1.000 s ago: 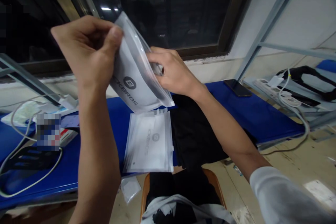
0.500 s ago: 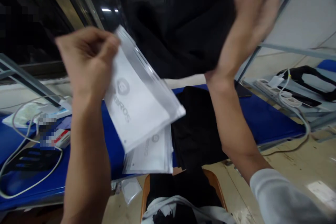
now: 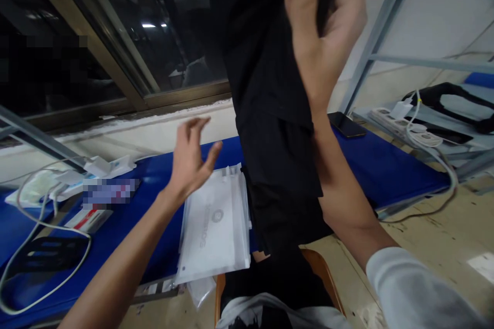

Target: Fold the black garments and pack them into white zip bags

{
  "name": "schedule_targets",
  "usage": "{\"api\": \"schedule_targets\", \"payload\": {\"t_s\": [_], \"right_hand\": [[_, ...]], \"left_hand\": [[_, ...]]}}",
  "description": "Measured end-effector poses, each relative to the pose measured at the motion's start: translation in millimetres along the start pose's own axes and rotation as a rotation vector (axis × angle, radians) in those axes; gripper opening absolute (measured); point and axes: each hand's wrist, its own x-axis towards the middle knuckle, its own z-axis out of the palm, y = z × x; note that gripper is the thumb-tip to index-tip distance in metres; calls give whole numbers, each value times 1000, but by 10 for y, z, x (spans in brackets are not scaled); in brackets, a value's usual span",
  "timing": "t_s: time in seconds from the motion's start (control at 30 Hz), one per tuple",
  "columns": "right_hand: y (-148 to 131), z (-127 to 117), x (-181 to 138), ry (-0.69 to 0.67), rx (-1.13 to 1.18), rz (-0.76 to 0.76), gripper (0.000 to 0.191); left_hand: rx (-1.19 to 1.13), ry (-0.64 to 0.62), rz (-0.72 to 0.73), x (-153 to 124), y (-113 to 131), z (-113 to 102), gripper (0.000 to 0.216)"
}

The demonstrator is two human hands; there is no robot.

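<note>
A black cloth (image 3: 276, 149) hangs from the raised right hand (image 3: 328, 36), to the hand's left in view, falling in long folds in front of the blue table (image 3: 389, 159). Part of it lies between the thumb and the fingers, which close on it; the fingertips are hidden by the cloth or cut off by the top edge, as is the cloth's upper end. Lower down, black meets black near the person's dark-clothed lap, so it is hard to tell where the hanging piece stops.

Just left of the cloth, a stack of clear bags (image 3: 216, 226) with white inserts lies at the table's near edge. The top one bears a round logo and lettering, partly blurred. The left hand (image 3: 193, 159) is spread over the stack's far left corner, fingers parted and holding nothing; whether it touches the bags cannot be told.

Further left lie a red-and-white box (image 3: 89, 220), a black slotted piece (image 3: 46, 254) and a white power strip (image 3: 123, 165) with cables; a pixelated patch covers something beside the box. On the right, a dark phone (image 3: 347, 125) rests on the table, partly behind the right arm. Beyond is a dark window (image 3: 185, 25), its upper left also pixelated.
</note>
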Motion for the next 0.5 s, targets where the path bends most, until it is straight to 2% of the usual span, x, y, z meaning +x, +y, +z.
{"api": "schedule_targets", "payload": {"t_s": [0.07, 0.1, 0.17, 0.23, 0.3, 0.4, 0.5], "right_hand": [[-76, 78, -95, 319, -104, -122, 45], [-105, 104, -139, 388, -157, -159, 40], [-144, 153, -215, 268, -244, -150, 28], [-139, 200, -257, 84, -281, -76, 19], [-87, 220, -250, -48, -262, -7, 28], [34, 139, -158, -222, -147, 38, 46], [129, -53, -46, -476, -13, 75, 54]], "left_hand": [[-237, 118, 15, 327, 256, -269, 44], [-368, 86, 17, 456, 393, -366, 44], [-538, -31, 46, 638, 623, -462, 55], [-573, -113, 39, 741, 733, -443, 80], [-565, -89, -29, 805, 707, -373, 91], [-633, -33, -147, 868, 500, -330, 71], [-697, -43, -222, 884, 259, -427, 45]]}}
